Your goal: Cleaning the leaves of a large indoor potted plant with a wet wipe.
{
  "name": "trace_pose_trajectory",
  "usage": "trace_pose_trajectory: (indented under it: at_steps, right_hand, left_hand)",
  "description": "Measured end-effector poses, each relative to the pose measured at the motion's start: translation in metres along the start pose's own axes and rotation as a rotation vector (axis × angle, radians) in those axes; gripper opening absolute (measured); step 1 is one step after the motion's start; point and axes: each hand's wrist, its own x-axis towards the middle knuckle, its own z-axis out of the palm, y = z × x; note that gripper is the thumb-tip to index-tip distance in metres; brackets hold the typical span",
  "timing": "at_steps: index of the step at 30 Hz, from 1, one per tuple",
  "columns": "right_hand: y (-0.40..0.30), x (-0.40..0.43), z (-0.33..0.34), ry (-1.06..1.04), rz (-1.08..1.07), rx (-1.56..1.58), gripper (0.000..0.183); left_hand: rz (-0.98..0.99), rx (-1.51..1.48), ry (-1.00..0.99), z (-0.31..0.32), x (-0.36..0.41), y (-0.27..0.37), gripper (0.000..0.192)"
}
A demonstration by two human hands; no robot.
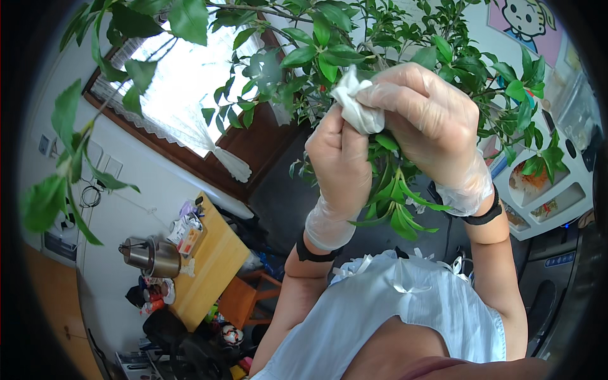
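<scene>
A crumpled white cloth or paper wipe is bunched between my two hands, up among the branches of a leafy green plant. My right hand pinches it from above and the right. From below and the left, my left hand grips it with thumb and fingers. Clear thin gloves cover both hands, with black bands at the wrists. Whether a leaf is folded inside the wipe cannot be seen. Under my right hand hangs a cluster of narrow leaves.
A branch reaches close on the left. Beyond stands a wooden table with a metal pot, and an orange-brown stool beside it. A bright curtained window is behind. White shelving and a dark machine stand right.
</scene>
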Motion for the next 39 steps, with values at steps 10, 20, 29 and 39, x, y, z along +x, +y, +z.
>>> trace_pose_trajectory:
  at_steps: [10, 20, 29, 39]
  right_hand:
    - [0.001, 0.011, -0.003, 0.073, 0.092, 0.239, 0.021]
    - [0.022, -0.03, -0.023, 0.542, 0.407, 0.611, 0.028]
    - [0.018, -0.029, -0.012, 0.313, 0.432, 0.547, 0.019]
    - [0.007, -0.003, -0.013, 0.057, 0.128, 0.234, 0.019]
  left_hand:
    - [0.113, -0.063, -0.139, -0.002, 0.001, -0.004, 0.035]
    - [0.156, 0.1, -0.263, 0.01, 0.014, 0.01, 0.043]
    - [0.177, 0.092, -0.237, 0.009, 0.017, 0.006, 0.039]
    - [0.153, 0.126, -0.153, 0.007, 0.012, 0.007, 0.023]
